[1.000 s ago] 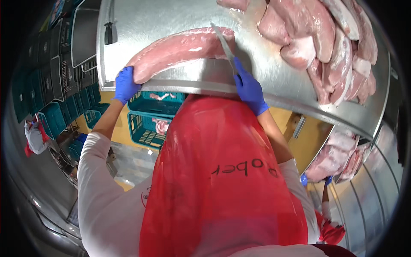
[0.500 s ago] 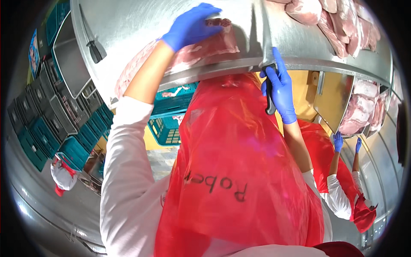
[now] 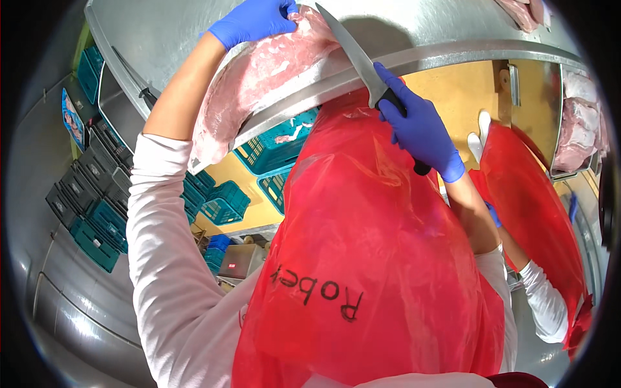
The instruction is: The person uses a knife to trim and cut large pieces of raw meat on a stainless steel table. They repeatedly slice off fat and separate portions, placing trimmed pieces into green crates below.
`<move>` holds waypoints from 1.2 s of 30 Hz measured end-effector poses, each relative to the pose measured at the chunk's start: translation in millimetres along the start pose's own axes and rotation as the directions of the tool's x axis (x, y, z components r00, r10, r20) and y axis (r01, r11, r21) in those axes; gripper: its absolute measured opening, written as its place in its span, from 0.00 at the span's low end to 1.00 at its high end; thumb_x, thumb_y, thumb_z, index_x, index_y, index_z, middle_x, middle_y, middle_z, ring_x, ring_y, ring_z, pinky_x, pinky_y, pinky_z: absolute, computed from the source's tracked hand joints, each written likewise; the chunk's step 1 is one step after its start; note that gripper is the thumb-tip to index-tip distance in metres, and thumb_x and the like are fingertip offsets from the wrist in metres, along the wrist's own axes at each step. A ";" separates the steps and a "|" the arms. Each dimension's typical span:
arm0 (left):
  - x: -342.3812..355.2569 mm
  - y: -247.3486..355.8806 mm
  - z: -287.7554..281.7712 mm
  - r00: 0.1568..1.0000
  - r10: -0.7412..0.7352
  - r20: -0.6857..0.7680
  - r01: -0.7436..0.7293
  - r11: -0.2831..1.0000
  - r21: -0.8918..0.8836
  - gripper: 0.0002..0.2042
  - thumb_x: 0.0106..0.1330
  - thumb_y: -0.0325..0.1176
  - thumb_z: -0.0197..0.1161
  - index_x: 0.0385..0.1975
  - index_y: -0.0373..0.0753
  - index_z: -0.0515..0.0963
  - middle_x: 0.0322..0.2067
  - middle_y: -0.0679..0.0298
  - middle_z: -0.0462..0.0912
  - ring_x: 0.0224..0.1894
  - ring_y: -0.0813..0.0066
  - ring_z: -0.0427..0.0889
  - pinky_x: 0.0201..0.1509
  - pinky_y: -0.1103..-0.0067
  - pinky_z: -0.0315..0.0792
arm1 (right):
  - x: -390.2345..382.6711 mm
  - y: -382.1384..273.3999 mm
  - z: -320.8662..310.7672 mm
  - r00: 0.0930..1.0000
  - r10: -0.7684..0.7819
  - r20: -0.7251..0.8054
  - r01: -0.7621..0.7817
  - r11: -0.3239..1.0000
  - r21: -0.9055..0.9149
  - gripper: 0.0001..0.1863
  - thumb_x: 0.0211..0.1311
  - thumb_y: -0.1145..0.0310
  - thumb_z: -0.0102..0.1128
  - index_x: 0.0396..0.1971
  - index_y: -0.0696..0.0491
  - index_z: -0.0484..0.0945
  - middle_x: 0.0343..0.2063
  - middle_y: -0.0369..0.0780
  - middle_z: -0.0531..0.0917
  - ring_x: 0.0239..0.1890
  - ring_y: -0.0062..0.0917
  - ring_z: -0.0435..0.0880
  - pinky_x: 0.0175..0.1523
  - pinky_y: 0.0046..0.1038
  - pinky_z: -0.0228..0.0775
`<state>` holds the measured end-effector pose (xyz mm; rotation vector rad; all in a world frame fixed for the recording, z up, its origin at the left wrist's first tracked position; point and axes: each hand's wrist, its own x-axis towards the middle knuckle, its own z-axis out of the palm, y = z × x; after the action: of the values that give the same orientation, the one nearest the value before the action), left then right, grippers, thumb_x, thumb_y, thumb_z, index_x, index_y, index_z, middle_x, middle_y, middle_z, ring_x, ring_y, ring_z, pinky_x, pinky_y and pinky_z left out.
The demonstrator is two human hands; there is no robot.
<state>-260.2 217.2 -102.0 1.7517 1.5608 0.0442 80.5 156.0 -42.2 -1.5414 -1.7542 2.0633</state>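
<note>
A long slab of pink raw meat (image 3: 262,74) lies along the near left part of the steel table (image 3: 420,39), its left end reaching past the table's edge. My left hand (image 3: 252,24), in a blue glove, has its fingers curled onto the far end of the slab, gripping its edge. In my gloved right hand (image 3: 424,132) is a knife (image 3: 354,57) with a black handle. My index finger lies along the heel of its blade. The blade slants up and left, its tip just right of the meat's far end.
A second knife (image 3: 148,97) lies at the table's left edge. Teal crates (image 3: 265,152) stand below the table, and more are stacked at the left. To the right, a co-worker in a red apron (image 3: 530,194) stands near a rack of meat (image 3: 577,132). More meat (image 3: 521,13) lies far right.
My left hand has gone from lying over the slab to gripping its far end. The knife has swung from upright to slanting left toward the meat. The whole view has shifted.
</note>
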 end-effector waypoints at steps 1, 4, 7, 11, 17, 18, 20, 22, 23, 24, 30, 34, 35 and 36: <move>2.0 1.2 -1.0 0.999 0.015 0.033 -0.017 0.998 0.053 0.12 0.55 0.40 0.65 0.28 0.37 0.81 0.23 0.50 0.81 0.24 0.62 0.79 0.34 0.67 0.75 | 0.9 1.7 -0.4 1.000 0.009 -0.001 -0.009 0.999 -0.035 0.30 0.68 0.66 0.54 0.71 0.43 0.65 0.20 0.40 0.79 0.19 0.20 0.74 0.31 0.27 0.71; 7.2 8.9 -8.2 0.994 -0.042 0.099 0.027 0.989 0.147 0.12 0.55 0.40 0.65 0.28 0.36 0.82 0.23 0.52 0.82 0.23 0.66 0.77 0.33 0.68 0.74 | 3.5 0.6 -5.1 0.999 0.051 0.009 -0.050 0.996 -0.068 0.30 0.68 0.66 0.54 0.71 0.42 0.65 0.18 0.40 0.78 0.19 0.20 0.74 0.30 0.27 0.71; -3.6 18.2 -16.7 0.988 -0.126 0.087 0.132 0.989 -0.063 0.11 0.56 0.37 0.67 0.26 0.35 0.81 0.20 0.59 0.81 0.22 0.75 0.74 0.32 0.72 0.73 | 1.3 -3.0 -8.8 0.996 0.081 0.046 -0.081 0.997 -0.005 0.30 0.69 0.67 0.53 0.71 0.39 0.65 0.20 0.39 0.77 0.18 0.19 0.73 0.29 0.26 0.70; -19.6 9.4 -11.9 0.990 -0.138 0.013 0.137 0.964 -0.229 0.07 0.57 0.33 0.67 0.25 0.35 0.80 0.18 0.66 0.78 0.23 0.82 0.73 0.31 0.76 0.72 | 0.4 4.4 -7.0 0.997 -0.037 0.061 0.043 0.994 -0.098 0.31 0.68 0.71 0.51 0.71 0.36 0.65 0.24 0.35 0.78 0.17 0.16 0.72 0.25 0.22 0.70; -27.7 26.5 -9.7 0.982 -0.181 -0.044 0.166 0.958 -0.235 0.06 0.57 0.32 0.66 0.26 0.36 0.81 0.19 0.66 0.79 0.23 0.83 0.73 0.30 0.76 0.72 | 10.3 -4.6 0.4 0.993 -0.103 0.056 0.112 0.974 -0.195 0.31 0.67 0.68 0.53 0.70 0.38 0.66 0.19 0.42 0.78 0.21 0.28 0.79 0.31 0.32 0.72; -28.4 23.5 -7.0 0.984 -0.166 -0.061 0.147 0.959 -0.244 0.06 0.57 0.32 0.66 0.26 0.36 0.81 0.19 0.66 0.79 0.23 0.83 0.73 0.30 0.76 0.73 | 14.9 -7.4 2.3 0.993 -0.105 0.055 0.115 0.968 -0.223 0.30 0.66 0.67 0.54 0.70 0.38 0.66 0.18 0.45 0.79 0.23 0.32 0.82 0.34 0.35 0.73; -29.6 21.1 -5.3 0.985 -0.153 -0.074 0.128 0.954 -0.271 0.06 0.57 0.32 0.66 0.26 0.36 0.81 0.19 0.66 0.79 0.24 0.83 0.73 0.30 0.76 0.73 | 34.4 -8.1 9.3 0.973 -0.225 0.040 0.227 0.933 -0.278 0.28 0.66 0.68 0.51 0.68 0.41 0.68 0.23 0.47 0.82 0.27 0.41 0.83 0.37 0.39 0.74; -30.1 21.2 -6.3 0.986 -0.155 -0.062 0.129 0.944 -0.305 0.05 0.57 0.31 0.66 0.27 0.36 0.81 0.19 0.66 0.80 0.24 0.83 0.74 0.30 0.76 0.73 | 69.3 -6.3 20.7 0.923 -0.383 0.034 0.374 0.872 -0.316 0.28 0.66 0.67 0.51 0.68 0.42 0.68 0.25 0.48 0.82 0.26 0.44 0.82 0.37 0.41 0.74; -30.4 23.0 -6.7 0.987 -0.140 -0.078 0.115 0.959 -0.260 0.05 0.58 0.31 0.65 0.27 0.36 0.81 0.20 0.66 0.80 0.24 0.83 0.74 0.29 0.77 0.72 | 94.5 -4.3 28.3 0.877 -0.480 0.032 0.463 0.824 -0.328 0.29 0.67 0.67 0.51 0.69 0.42 0.66 0.23 0.48 0.81 0.24 0.42 0.80 0.36 0.40 0.73; -30.1 24.5 -8.1 0.989 -0.117 -0.092 0.096 0.972 -0.213 0.05 0.58 0.31 0.65 0.28 0.36 0.81 0.20 0.67 0.80 0.24 0.84 0.74 0.29 0.77 0.72 | 110.7 -7.5 35.2 0.821 -0.570 0.026 0.543 0.767 -0.343 0.30 0.67 0.67 0.51 0.70 0.42 0.65 0.22 0.48 0.80 0.22 0.41 0.79 0.35 0.40 0.72; -34.2 13.0 -3.5 0.964 -0.237 -0.121 0.168 0.895 -0.414 0.07 0.62 0.33 0.64 0.28 0.36 0.80 0.20 0.68 0.79 0.24 0.83 0.75 0.28 0.80 0.71 | 85.5 -1.5 61.7 0.836 -0.540 -0.097 0.504 0.826 -0.253 0.24 0.69 0.64 0.48 0.64 0.50 0.69 0.22 0.49 0.79 0.19 0.41 0.78 0.33 0.42 0.73; -38.7 17.5 -3.6 0.948 -0.263 -0.177 0.159 0.878 -0.453 0.10 0.64 0.36 0.64 0.26 0.37 0.78 0.19 0.68 0.79 0.22 0.82 0.75 0.27 0.80 0.71 | 53.8 -27.8 50.5 0.967 -0.245 0.073 0.253 0.955 -0.153 0.23 0.69 0.64 0.49 0.63 0.52 0.68 0.22 0.51 0.80 0.17 0.44 0.77 0.32 0.44 0.73; -43.1 23.5 -6.8 0.934 -0.309 -0.180 0.191 0.857 -0.478 0.10 0.65 0.36 0.64 0.26 0.37 0.78 0.19 0.68 0.78 0.22 0.82 0.75 0.27 0.80 0.71 | 83.1 -28.6 54.4 0.952 -0.278 0.130 0.296 0.942 -0.158 0.25 0.69 0.64 0.48 0.64 0.51 0.66 0.23 0.52 0.80 0.18 0.46 0.78 0.32 0.44 0.73; -31.1 22.1 -7.9 0.936 -0.314 -0.162 0.194 0.841 -0.505 0.10 0.65 0.37 0.64 0.26 0.37 0.78 0.19 0.68 0.78 0.22 0.82 0.75 0.26 0.79 0.71 | 108.3 -29.0 58.0 0.947 -0.288 0.146 0.310 0.936 -0.169 0.26 0.69 0.64 0.48 0.66 0.50 0.65 0.24 0.53 0.80 0.18 0.47 0.78 0.32 0.44 0.73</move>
<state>-253.5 195.7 -70.1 1.1648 1.7600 0.4907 -29.2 186.2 -96.7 -1.1135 -2.1288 1.9207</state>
